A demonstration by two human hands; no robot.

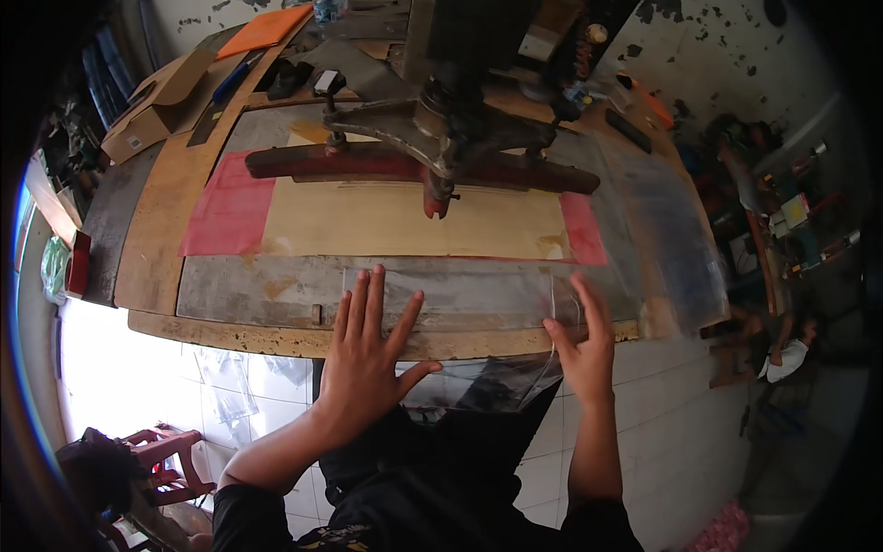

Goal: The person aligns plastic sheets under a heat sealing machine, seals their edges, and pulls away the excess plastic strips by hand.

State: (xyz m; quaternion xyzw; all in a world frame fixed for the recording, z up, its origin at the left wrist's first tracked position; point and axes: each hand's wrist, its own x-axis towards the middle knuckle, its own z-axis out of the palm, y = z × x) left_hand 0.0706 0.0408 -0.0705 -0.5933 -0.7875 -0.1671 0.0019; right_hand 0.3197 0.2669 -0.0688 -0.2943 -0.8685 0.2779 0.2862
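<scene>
A clear plastic sheet (478, 317) lies along the front of the worktable, and part of it drapes over the table's edge. My left hand (363, 345) rests flat on its left part, fingers spread. At its right end is my right hand (586, 345), with thumb and fingers apart around the sheet's edge; the thumb tip appears to touch the plastic. Just beyond both hands is a cream panel (405, 221) with red ends, lying on the grey plate (239, 285). Above that panel stands a press head (441, 138) with a long red bar.
An open cardboard box (164, 106) and an orange sheet (264, 30) are at the back left. More clear plastic (667, 239) covers the table's right side. A red stool (166, 455) stands at lower left. Another person (786, 354) is at the far right.
</scene>
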